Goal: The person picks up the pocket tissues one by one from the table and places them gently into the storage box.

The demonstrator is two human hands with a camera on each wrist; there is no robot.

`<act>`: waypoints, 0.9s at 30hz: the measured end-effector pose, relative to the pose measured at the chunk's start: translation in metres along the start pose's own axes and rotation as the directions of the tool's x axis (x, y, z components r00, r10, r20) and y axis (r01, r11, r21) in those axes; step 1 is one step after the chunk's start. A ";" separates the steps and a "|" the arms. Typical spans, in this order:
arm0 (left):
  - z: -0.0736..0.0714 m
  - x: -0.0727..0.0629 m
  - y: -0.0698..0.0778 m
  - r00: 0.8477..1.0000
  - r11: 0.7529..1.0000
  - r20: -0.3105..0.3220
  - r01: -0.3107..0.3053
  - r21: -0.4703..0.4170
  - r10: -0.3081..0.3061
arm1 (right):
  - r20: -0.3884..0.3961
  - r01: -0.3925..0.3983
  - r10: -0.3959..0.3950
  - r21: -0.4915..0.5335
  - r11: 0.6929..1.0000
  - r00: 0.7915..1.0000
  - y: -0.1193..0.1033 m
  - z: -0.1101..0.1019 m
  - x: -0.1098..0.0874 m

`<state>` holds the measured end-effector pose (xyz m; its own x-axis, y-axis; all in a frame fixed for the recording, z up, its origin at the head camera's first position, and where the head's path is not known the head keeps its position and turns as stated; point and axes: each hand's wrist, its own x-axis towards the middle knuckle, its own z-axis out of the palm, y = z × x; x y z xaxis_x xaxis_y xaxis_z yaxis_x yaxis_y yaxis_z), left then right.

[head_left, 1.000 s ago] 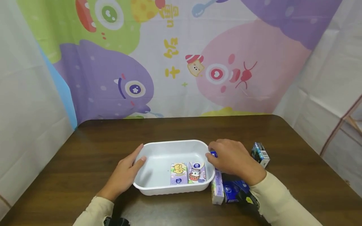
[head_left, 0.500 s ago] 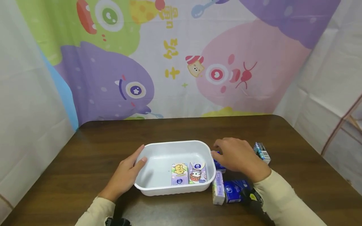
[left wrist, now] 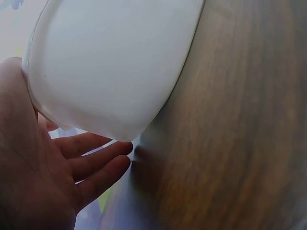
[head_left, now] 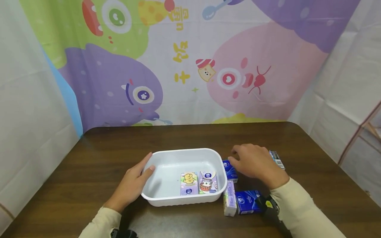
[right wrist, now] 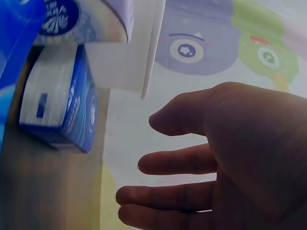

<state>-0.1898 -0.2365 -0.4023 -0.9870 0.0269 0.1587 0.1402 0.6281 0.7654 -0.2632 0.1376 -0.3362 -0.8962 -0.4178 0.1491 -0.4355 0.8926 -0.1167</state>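
A white plastic tray [head_left: 162,165] stands on the table. My left hand [head_left: 129,183] holds its left end, thumb over the rim and fingers along the outer wall. Two cartoon-printed tissue packs lie side by side inside, one yellow and purple [head_left: 189,183], the other purple and white [head_left: 208,182]. My right hand [head_left: 254,163] hovers just right of the tray with loosely bent fingers and nothing between them. Below its fingertips a blue tissue pack [head_left: 231,172] lies against the tray's right end. In the right wrist view the right hand's fingers [right wrist: 177,158] are spread apart.
A purple-and-white pack [head_left: 230,200] stands on its side by the tray's near right corner. Another blue pack [head_left: 248,202] lies beside it, near my right wrist. Farther right, partly behind the right hand, is a dark patterned box [head_left: 277,160]. A printed cloth [head_left: 184,99] hangs behind the table.
My right hand has come off the blue pack at the tray's right end and moved right, so more of that pack shows. The left hand stays on the tray.
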 end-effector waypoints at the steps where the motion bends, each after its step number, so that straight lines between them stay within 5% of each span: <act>1: -0.001 0.000 0.000 1.000 1.000 -0.001 0.000 0.000 0.000 | 0.003 -0.007 0.007 0.000 1.000 1.000 0.001 0.000 0.001; 10: -0.002 -0.001 -0.002 1.000 1.000 -0.004 -0.011 0.006 0.011 | 0.071 -0.076 0.078 -0.020 0.997 0.994 0.008 0.000 0.004; 27: -0.001 0.000 -0.001 1.000 1.000 0.003 0.007 -0.020 -0.007 | 0.063 -0.133 0.137 -0.067 0.989 0.989 0.020 -0.001 0.002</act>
<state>-0.1895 -0.2378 -0.4028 -0.9882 0.0246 0.1514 0.1346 0.6128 0.7787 -0.2736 0.1543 -0.3372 -0.9510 -0.3014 0.0694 -0.3060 0.9495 -0.0692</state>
